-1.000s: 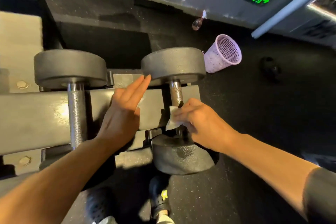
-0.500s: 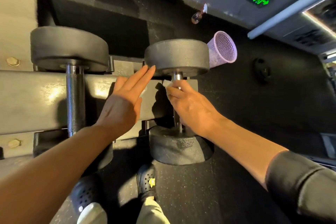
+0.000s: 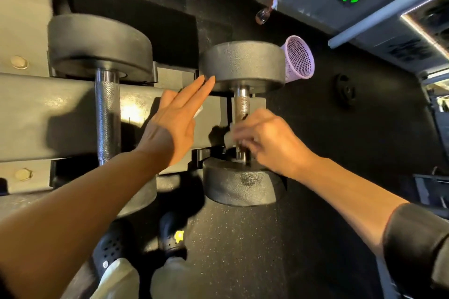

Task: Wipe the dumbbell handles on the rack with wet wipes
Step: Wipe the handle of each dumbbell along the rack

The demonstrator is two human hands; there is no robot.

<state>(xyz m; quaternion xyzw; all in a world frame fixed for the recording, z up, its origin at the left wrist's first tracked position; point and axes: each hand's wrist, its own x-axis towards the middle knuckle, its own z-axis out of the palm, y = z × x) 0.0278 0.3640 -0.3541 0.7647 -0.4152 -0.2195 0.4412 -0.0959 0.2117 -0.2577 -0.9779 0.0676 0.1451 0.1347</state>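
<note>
Head view: right hand (image 3: pixel 269 138) grips a wet wipe (image 3: pixel 228 137) round the lower handle (image 3: pixel 241 107) of the right dumbbell (image 3: pixel 243 65) on the rack (image 3: pixel 60 114).
Right grip curled and closed on the wipe, blurred, just above the dumbbell's near head. Bare knurled handle shows beyond the grip, up to the far head. Left hand (image 3: pixel 176 124) is open, fingers straight, flat on the rack beam left of the grip, fingertips beside the far head. Second dumbbell (image 3: pixel 102 48) sits further left, untouched. Purple mesh cup (image 3: pixel 298 60) lies on the floor beyond the grip.
</note>
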